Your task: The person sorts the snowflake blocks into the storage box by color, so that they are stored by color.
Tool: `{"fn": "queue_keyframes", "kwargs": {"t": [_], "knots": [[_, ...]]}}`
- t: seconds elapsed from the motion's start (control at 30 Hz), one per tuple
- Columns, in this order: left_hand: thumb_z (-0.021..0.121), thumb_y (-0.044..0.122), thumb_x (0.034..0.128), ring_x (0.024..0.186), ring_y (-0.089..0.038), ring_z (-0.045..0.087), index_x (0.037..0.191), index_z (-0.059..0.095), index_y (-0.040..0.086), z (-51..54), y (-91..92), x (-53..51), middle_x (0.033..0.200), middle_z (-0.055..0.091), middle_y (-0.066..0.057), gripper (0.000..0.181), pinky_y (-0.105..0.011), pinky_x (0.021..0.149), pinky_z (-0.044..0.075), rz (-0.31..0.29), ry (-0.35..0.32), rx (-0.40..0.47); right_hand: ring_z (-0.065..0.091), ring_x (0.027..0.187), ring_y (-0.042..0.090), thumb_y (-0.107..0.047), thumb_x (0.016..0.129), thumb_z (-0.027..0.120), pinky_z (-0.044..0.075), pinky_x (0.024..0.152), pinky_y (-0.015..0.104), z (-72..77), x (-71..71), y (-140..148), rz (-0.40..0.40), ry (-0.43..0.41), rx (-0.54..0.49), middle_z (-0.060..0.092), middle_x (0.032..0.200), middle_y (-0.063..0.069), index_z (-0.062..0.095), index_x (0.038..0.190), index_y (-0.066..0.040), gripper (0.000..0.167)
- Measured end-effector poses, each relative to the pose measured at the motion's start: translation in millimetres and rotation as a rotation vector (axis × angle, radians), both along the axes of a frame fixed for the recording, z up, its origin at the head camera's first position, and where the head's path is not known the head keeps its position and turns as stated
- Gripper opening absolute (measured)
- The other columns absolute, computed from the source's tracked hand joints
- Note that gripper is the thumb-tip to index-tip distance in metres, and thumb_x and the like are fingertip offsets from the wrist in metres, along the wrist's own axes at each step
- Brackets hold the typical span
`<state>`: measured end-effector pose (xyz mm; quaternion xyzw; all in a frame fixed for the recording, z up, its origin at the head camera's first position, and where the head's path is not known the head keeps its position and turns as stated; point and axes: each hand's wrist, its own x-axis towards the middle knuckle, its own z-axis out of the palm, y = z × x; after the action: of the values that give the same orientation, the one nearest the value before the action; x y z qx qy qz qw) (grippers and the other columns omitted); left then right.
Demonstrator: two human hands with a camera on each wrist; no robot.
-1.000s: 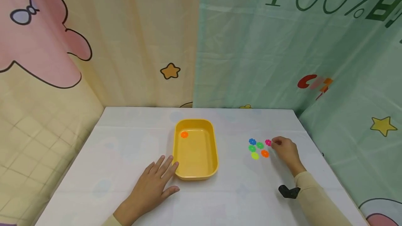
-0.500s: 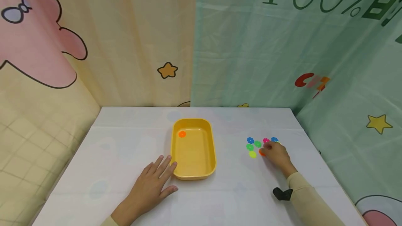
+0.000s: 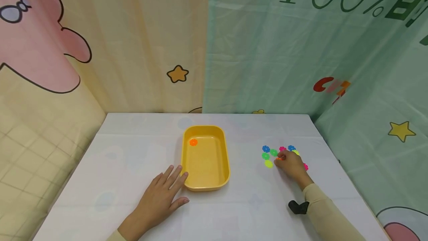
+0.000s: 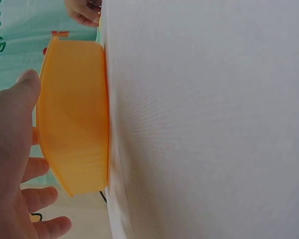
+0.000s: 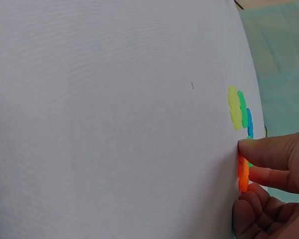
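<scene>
In the head view, a yellow tray [image 3: 205, 189] stands mid-table, with one orange flower-shaped disc [image 3: 193, 142] inside, toward the far left corner. My left hand [image 3: 156, 201] lies palm down with fingers spread, its fingertips at the tray's near left rim. To the right of the tray, my right hand [image 3: 292, 166] pinches another orange flower-shaped disc [image 5: 243, 174] between thumb and fingers, at table level. Around that hand lie a blue disc [image 3: 266, 148], green discs [image 3: 265, 156], a yellow-green disc [image 3: 269, 164] and a pink disc [image 3: 282, 148]. The hand partly hides the group.
Beyond the right hand lie another blue disc [image 3: 292, 147], a yellow disc [image 3: 295, 152] and a pink disc [image 3: 305, 167]. A black object [image 3: 298, 207] sticks out at the right sleeve. Printed curtains [image 3: 260, 47] hang behind and beside the white table [image 3: 133, 151].
My right hand has moved left from beside the pink disc to the orange disc, baring blue, yellow and pink discs on its right. The left hand stays put. The head view has shifted slightly.
</scene>
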<state>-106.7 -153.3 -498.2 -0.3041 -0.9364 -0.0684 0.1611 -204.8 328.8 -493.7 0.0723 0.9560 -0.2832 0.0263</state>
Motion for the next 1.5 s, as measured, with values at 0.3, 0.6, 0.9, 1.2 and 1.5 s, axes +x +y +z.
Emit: {"fn": "queue_keyframes", "kwargs": {"t": [0.3,0.6,0.9,1.2,1.5], "knots": [[0.055,0.065,0.0961,0.144,-0.036,0.043,0.151,0.051,0.016,-1.3,-0.4,0.1,0.161,0.041,-0.012,0.074,-0.053,0.104,0.046,-0.003,0.015,-0.008,0.059,0.09,0.031,-0.017,0.091,0.074,0.053,0.08,0.045,3.8,2.7,-0.9,-0.02,-0.025,-0.008,0.066,0.097,0.017,0.065,0.106,0.006,0.029],[0.054,0.065,0.0967,0.143,-0.035,0.045,0.153,0.048,0.016,-0.3,-0.2,1.2,0.162,0.038,-0.013,0.075,-0.053,0.103,0.047,0.006,-0.005,-0.034,0.057,0.085,0.026,-0.016,0.09,0.074,0.048,0.07,0.033,7.0,3.8,2.5,-0.037,-0.045,-0.057,0.064,0.091,0.012,0.065,0.102,0.002,0.023],[0.054,0.065,0.0966,0.143,-0.035,0.045,0.154,0.047,0.016,2.1,0.8,3.3,0.162,0.038,-0.014,0.076,-0.053,0.103,0.047,0.011,-0.017,-0.043,0.06,0.073,0.02,-0.015,0.096,0.068,0.052,0.063,0.026,8.0,1.3,2.2,-0.077,-0.04,-0.155,0.065,0.09,0.012,0.064,0.104,0.003,0.02],[0.055,0.066,0.0955,0.139,-0.036,0.049,0.154,0.046,0.015,0.0,0.6,4.5,0.162,0.038,-0.014,0.078,-0.053,0.1,0.049,0.001,0.005,-0.027,0.06,0.075,0.018,-0.015,0.097,0.066,0.05,0.065,0.026,19.0,-2.0,-7.6,-0.078,0.039,-0.185,0.067,0.092,0.012,0.066,0.106,0.003,0.02],[0.057,0.064,0.0952,0.137,-0.036,0.051,0.154,0.046,0.014,1.9,2.0,5.7,0.163,0.037,-0.015,0.078,-0.051,0.101,0.049,0.007,-0.009,-0.032,0.064,0.077,0.016,-0.015,0.1,0.064,0.056,0.068,0.023,36.4,-14.0,-34.8,-0.066,0.036,-0.401,0.069,0.097,0.013,0.064,0.112,0.004,0.022]]}}
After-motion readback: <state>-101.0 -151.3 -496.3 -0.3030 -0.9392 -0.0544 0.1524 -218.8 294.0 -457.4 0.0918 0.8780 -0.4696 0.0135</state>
